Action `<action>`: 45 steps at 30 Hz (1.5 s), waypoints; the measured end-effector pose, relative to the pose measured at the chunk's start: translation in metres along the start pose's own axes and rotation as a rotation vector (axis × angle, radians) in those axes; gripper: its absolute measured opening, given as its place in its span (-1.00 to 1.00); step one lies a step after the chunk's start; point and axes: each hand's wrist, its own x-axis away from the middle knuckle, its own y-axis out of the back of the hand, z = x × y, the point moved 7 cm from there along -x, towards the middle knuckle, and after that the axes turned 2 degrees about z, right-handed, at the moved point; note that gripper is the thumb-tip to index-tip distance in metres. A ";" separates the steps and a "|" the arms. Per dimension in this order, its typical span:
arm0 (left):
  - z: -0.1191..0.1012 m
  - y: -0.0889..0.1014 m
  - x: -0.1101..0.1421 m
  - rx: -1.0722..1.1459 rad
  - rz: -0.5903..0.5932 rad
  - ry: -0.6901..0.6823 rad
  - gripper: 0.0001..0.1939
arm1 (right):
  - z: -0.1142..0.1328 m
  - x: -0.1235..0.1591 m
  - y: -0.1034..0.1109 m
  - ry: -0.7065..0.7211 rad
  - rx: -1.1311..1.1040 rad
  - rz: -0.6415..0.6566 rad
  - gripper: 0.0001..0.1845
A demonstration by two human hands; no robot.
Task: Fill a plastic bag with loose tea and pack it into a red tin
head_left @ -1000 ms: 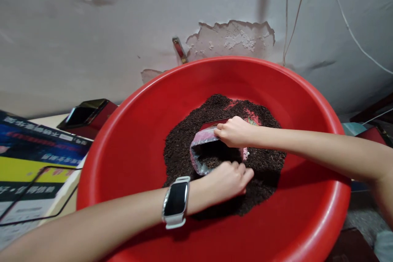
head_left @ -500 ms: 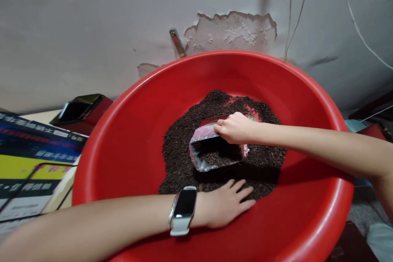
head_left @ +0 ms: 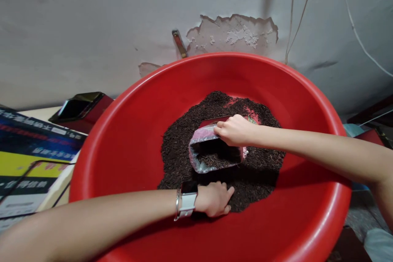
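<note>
Plastic bag [head_left: 205,132] looks soft; right hand [head_left: 233,129] holds its edge [head_left: 199,139], probably best. Left hand [head_left: 215,199] bends on dark bits [head_left: 179,143], grip unclear.

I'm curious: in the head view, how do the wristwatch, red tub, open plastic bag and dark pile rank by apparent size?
Largest to smallest:
Red tub
Dark pile
Open plastic bag
Wristwatch

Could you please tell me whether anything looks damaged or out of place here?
Yes, the wall behind the red plastic basin looks damaged: its coating has peeled away in a ragged patch, exposing a rough surface. The dark loose flakes lie inside the basin; I see none outside.
</note>
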 end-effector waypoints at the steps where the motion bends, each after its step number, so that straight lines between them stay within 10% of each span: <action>1: -0.001 -0.002 0.000 0.021 0.015 0.002 -0.56 | 0.000 0.000 0.000 0.000 -0.004 0.001 -0.79; 4: -0.008 0.002 0.001 0.054 -0.042 -0.030 -0.64 | 0.001 0.000 0.000 0.010 -0.015 0.006 -0.79; 7: -0.015 0.030 0.013 -0.075 -0.337 -0.049 -0.73 | 0.001 0.000 -0.001 0.016 -0.032 0.004 -0.80; 12: 0.009 0.078 0.052 -0.412 -0.668 0.326 -0.73 | 0.000 -0.001 -0.002 -0.002 -0.043 -0.015 -0.80; 16: 0.020 0.085 0.062 -0.385 -0.652 0.440 -0.73 | 0.000 -0.001 0.000 -0.016 -0.033 0.022 -0.78; 22: -0.035 0.039 0.033 -0.275 -0.498 -0.339 -0.70 | 0.001 0.002 0.002 -0.011 -0.007 0.037 -0.78; 27: -0.006 -0.003 0.001 0.030 -0.149 -0.192 -0.36 | 0.001 0.002 0.001 -0.012 0.016 0.054 -0.77; 39: -0.002 -0.008 -0.007 -0.006 -0.054 -0.084 -0.58 | 0.001 0.002 0.000 -0.014 0.025 0.047 -0.77; 45: -0.019 0.037 0.021 -0.383 -0.496 -0.158 -0.78 | 0.001 0.003 0.000 -0.017 0.035 0.048 -0.77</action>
